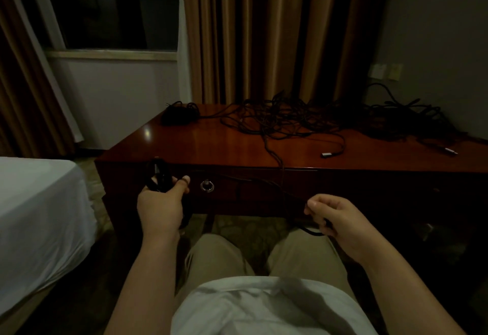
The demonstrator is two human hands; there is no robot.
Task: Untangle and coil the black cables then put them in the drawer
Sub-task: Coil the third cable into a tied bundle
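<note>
At the left edge of the frame lies a bed (pixel 39 202) with a white sheet. Just right of it, the left hand (pixel 161 202) has its fingers (pixel 183 180) curled round a small bundle of black cable (pixel 158 176), a coil that looks only partly wound, held up in front of the dark wooden desk. On the surface (pixel 198 144), at its far left corner, sits a small wound-up cable bundle (pixel 179 115); whether it counts as finished is hard to tell in this dim light. Below the desk's edge, near the left hand, a round metal knob (pixel 206 186) marks the drawer (pixel 250 189), which appears closed. From the bundle a strand (pixel 264 184) runs rightward across the drawer front to the right hand (pixel 332 215), which pinches it between thumb and curled fingers (pixel 313 206), the slack looping beneath. Another strand climbs over the desk's edge into the big tangle of black cables (pixel 303 118) that spreads over the centre and right of the surface, with a silver-tipped plug (pixel 327 154) lying loose before it. As I judge it, the task is at an early stage: one cable is being coiled, most of the heap stays knotted, and nothing visible has gone into the drawer.
</note>
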